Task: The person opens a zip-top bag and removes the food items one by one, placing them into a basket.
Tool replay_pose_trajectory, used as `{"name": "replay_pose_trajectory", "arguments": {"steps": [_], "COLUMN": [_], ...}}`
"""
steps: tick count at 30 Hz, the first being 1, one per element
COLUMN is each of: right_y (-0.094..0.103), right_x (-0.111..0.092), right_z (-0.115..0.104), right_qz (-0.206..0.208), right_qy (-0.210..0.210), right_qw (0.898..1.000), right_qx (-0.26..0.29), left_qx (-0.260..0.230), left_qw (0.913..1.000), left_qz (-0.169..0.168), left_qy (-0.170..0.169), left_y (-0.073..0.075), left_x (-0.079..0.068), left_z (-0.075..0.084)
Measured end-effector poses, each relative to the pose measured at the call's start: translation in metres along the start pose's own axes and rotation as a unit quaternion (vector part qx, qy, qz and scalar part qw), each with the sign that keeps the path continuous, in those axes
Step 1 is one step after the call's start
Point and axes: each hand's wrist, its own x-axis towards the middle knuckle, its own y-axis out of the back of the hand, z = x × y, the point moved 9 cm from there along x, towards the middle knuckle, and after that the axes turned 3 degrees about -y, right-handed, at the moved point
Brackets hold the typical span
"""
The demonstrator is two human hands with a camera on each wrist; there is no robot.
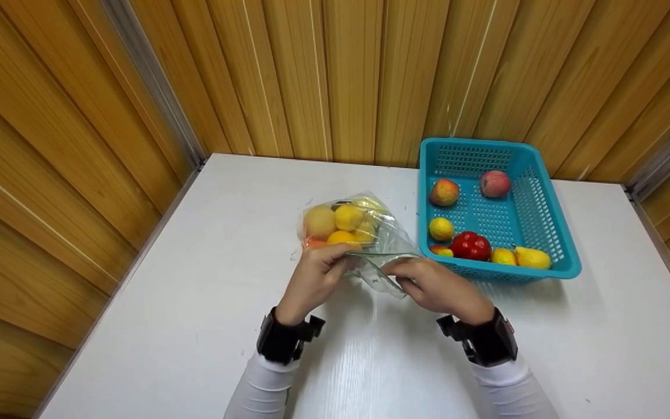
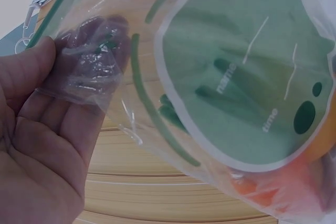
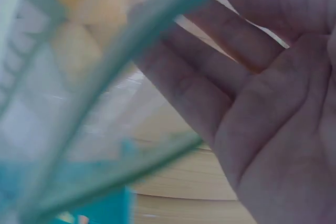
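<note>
A clear zip bag (image 1: 390, 235) with a green-edged mouth lies on the white table, holding several yellow, orange and reddish fruits (image 1: 348, 217). My left hand (image 1: 317, 276) pinches the left end of the mouth, thumb on one side of the film and fingers behind it. At the right end, my right hand (image 1: 431, 285) grips the bag's edge, its fingers partly behind the film in the right wrist view. The mouth gapes between both hands. A green printed label (image 2: 236, 77) reading "name" and "time" faces the left wrist camera.
Right of the bag stands a turquoise basket (image 1: 562, 233). In it are a red bell pepper (image 1: 470, 246), a yellow pear-shaped fruit (image 1: 533, 258), a lemon-like fruit (image 1: 441, 229), a pinkish apple (image 1: 495, 184) and other fruit. Wood-panel walls (image 1: 346, 81) border the table.
</note>
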Motion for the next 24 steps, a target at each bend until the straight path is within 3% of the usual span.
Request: {"name": "replay_pose_trajectory", "arguments": {"steps": [5, 12, 17, 24], "right_y": [-0.015, -0.026, -0.033, -0.047], "right_x": [0.011, 0.018, 0.023, 0.028], "right_z": [0.011, 0.019, 0.018, 0.012], "right_qz": [0.005, 0.048, 0.077, 0.131], "right_qy": [-0.010, -0.010, 0.019, 0.097], "right_qw": [1.000, 0.999, 0.997, 0.986], "right_qx": [0.003, -0.008, -0.004, -0.025], "left_qx": [0.001, -0.001, -0.009, -0.015], "left_qw": [1.0000, 1.0000, 0.9999, 0.9998], "left_qz": [-0.002, -0.004, -0.010, -0.015], "left_qy": [0.001, 0.006, 0.004, 0.006], "left_y": [0.000, -0.001, -0.003, -0.005], "left_x": [-0.001, -0.001, -0.001, -0.001], "left_z": [0.000, 0.000, 0.000, -0.002]}}
